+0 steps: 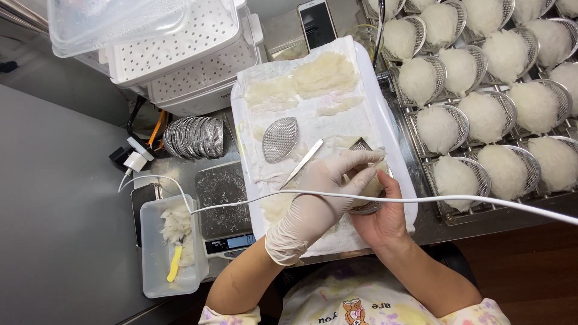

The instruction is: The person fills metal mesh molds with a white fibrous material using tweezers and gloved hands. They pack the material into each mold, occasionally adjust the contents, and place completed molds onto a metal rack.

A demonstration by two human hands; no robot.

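Observation:
My left hand (313,201) wears a white glove and holds metal tweezers (306,161), while its fingertips press white stringy material into a small oval mesh mould (366,207). My bare right hand (385,219) cups that mould from below, over the near right part of a white cloth-lined tray (388,129). Flat pieces of the pale material (325,75) lie at the tray's far end. A second mesh mould (280,139) lies dome up in the tray's middle, just left of the tweezers.
A rack (415,129) of several filled mesh moulds (494,108) fills the right side. A stack of empty moulds (195,137), a digital scale (224,204) and a plastic tub (158,265) of white scraps stand left. A white cable (469,200) crosses over my hands. Perforated white containers (180,54) and a phone (317,23) stand behind.

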